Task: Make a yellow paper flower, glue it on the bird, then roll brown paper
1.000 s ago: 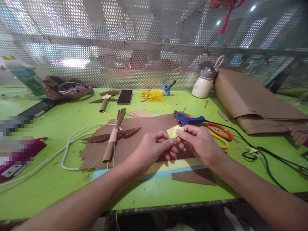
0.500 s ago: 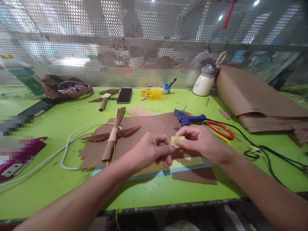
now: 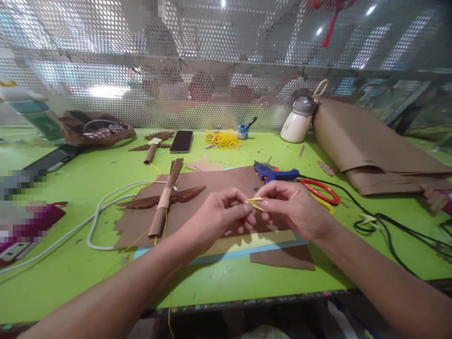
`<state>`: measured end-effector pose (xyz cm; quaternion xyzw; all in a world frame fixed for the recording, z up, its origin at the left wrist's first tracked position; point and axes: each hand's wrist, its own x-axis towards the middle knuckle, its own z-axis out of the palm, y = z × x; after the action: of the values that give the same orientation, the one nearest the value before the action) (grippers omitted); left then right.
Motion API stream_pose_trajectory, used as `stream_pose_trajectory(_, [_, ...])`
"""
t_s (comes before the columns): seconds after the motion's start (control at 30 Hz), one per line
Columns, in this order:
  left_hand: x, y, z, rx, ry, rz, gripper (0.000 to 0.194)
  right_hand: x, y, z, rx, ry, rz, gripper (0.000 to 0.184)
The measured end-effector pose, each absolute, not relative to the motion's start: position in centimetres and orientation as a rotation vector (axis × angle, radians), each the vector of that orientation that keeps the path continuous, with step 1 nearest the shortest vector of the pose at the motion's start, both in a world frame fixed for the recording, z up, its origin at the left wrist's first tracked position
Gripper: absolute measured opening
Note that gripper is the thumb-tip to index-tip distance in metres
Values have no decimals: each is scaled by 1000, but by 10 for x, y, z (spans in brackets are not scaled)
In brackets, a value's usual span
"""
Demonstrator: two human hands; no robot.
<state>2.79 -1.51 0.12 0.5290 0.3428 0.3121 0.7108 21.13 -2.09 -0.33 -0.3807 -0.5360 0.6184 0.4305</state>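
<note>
Two bare hands above one lime-green tabletop (image 3: 212, 287). The right hand (image 3: 294, 207) is nearly closed, thumb and forefinger pinching one small folded piece of pale yellow paper (image 3: 259, 204); the left hand (image 3: 228, 212) is half curled, its thumb and forefinger closed on the paper's left tip. The paper lies between the two hands, above one large brown paper sheet (image 3: 212, 181). Beneath that sheet show one yellow sheet (image 3: 233, 245) and one light blue sheet (image 3: 243, 254); one brown paper offcut (image 3: 282, 259) lies at their near edge. Two brown rolled-paper figures with pleated wings are present: the larger one (image 3: 163, 202) on the brown sheet, the smaller one (image 3: 151, 153) farther back, beside one dark-screened phone (image 3: 181, 142). Right of the phone are one tangle of yellow shreds (image 3: 221, 139) and one small blue jar (image 3: 242, 132) holding one black pen (image 3: 251, 122). Beyond the right hand lie one blue glue gun (image 3: 275, 174) and two ring handles, one red (image 3: 319, 190), one yellow (image 3: 325, 206). One cream bottle with a grey lid (image 3: 296, 123) stands behind.
</note>
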Motion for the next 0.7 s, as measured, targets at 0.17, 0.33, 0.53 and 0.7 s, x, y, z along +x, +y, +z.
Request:
stream_pose_trajectory(0.17, [25,-14,2,1101,676,701,13,213,-22,-4,-840,-1383,1558,6])
stream_pose_trajectory(0.33, [23,-12,3,1060,654,689,11,211,-22,-5,-697,-1397,1686,5])
stream_pose_trajectory(0.53, [22,-12,5,1037,625,657,9,212,-21,-7,-651,-1405,1738,3])
stream_pose_trajectory(0.7, [22,-12,8,1077,574,611,19,212,-20,-9,-657,-1446,1724,4])
